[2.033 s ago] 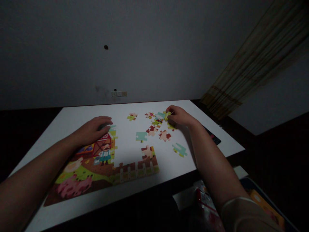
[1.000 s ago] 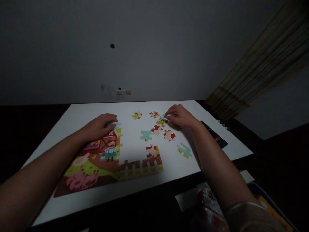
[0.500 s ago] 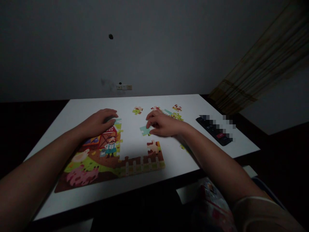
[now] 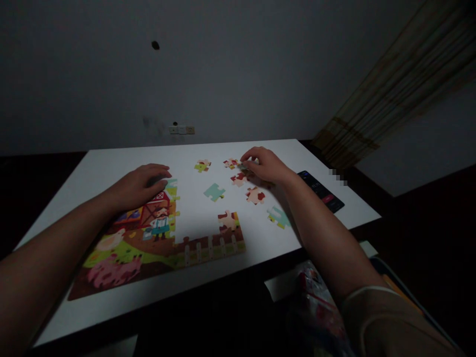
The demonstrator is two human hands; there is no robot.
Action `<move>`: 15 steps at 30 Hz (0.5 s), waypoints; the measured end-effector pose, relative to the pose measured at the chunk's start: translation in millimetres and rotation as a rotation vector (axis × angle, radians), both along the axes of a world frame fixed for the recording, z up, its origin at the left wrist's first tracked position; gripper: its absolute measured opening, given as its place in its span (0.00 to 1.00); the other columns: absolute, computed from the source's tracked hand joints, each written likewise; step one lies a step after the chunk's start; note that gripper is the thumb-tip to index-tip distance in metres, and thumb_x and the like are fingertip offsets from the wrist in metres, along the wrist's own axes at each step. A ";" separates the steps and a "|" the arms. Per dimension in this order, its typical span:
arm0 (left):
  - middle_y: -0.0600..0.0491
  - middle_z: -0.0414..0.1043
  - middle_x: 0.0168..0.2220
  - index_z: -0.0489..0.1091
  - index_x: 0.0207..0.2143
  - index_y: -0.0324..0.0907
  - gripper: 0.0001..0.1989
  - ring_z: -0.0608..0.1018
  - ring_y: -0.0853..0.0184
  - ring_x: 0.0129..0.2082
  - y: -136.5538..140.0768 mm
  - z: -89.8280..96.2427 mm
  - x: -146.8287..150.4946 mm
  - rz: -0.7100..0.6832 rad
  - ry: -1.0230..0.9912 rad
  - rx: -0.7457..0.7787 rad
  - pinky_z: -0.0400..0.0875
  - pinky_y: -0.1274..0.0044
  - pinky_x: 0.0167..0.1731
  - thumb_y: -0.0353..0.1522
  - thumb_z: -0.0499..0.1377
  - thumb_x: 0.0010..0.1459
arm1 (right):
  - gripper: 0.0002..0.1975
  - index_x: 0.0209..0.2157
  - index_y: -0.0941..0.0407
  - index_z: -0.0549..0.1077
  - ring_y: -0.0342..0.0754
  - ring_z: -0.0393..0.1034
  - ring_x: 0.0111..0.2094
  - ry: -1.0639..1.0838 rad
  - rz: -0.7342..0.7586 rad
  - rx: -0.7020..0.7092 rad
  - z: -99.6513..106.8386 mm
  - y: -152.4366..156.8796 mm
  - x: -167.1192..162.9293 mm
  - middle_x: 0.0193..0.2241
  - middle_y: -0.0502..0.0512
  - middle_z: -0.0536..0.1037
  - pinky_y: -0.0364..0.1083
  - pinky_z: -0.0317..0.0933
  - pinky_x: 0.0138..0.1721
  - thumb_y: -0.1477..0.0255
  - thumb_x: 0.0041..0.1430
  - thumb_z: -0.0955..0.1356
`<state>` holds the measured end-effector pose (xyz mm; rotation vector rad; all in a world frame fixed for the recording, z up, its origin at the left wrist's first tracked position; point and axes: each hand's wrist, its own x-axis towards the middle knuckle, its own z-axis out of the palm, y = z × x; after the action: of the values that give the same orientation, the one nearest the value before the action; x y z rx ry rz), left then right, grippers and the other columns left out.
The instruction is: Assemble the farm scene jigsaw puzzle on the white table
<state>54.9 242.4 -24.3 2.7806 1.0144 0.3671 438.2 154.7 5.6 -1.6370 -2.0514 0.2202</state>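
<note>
A partly assembled farm jigsaw puzzle lies on the white table, showing a barn, a farmer, a pink pig and a fence. Over its upper left edge rests my left hand, fingers loosely stretched and holding nothing. My right hand is among the loose pieces at the far right, its thumb and fingertips pinched on a puzzle piece that they mostly hide. A light blue piece lies alone in the middle. Other pieces around the right hand include a cow-patterned piece and a blue-green piece.
A green and brown piece lies toward the back of the white table. To the right is a phone with a lit screen. Below the table's front edge sits a clear plastic package. A wall stands behind.
My right hand has let go of the light blue piece and moved away and right to the farther pieces, uncovering several others. My left hand stays on the puzzle. The view has shifted slightly.
</note>
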 end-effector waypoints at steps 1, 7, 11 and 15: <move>0.48 0.66 0.57 0.68 0.51 0.40 0.23 0.67 0.60 0.56 0.3 0.1 -0.2 -0.002 0.005 0.003 0.57 0.73 0.58 0.45 0.46 0.63 | 0.10 0.41 0.52 0.76 0.54 0.69 0.45 0.003 -0.015 -0.006 1.3 -1.0 3.0 0.43 0.57 0.76 0.52 0.62 0.47 0.69 0.60 0.65; 0.46 0.64 0.58 0.67 0.52 0.38 0.24 0.66 0.60 0.57 0.8 0.8 -1.1 -0.001 0.034 -0.002 0.56 0.73 0.59 0.44 0.46 0.64 | 0.12 0.44 0.48 0.76 0.50 0.67 0.50 0.102 0.267 -0.226 12.9 -15.4 -21.2 0.50 0.51 0.75 0.49 0.61 0.51 0.70 0.60 0.66; 0.47 0.64 0.58 0.68 0.51 0.40 0.23 0.66 0.61 0.58 -0.1 0.6 -1.7 0.010 0.027 -0.017 0.56 0.72 0.59 0.45 0.46 0.64 | 0.14 0.44 0.44 0.76 0.45 0.59 0.59 0.026 0.617 -0.412 13.8 -22.3 -47.1 0.56 0.43 0.70 0.49 0.54 0.58 0.74 0.59 0.67; 0.47 0.64 0.59 0.67 0.51 0.40 0.24 0.65 0.61 0.58 -0.2 0.5 -1.9 0.022 0.030 -0.038 0.56 0.71 0.59 0.46 0.46 0.64 | 0.19 0.43 0.41 0.77 0.46 0.52 0.63 -0.067 0.608 -0.400 8.4 -19.8 -49.4 0.56 0.39 0.70 0.54 0.48 0.62 0.79 0.56 0.67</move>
<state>53.0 242.2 -23.8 2.7511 1.0478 0.3068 388.8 134.9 14.0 -1.1738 -2.6362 0.8371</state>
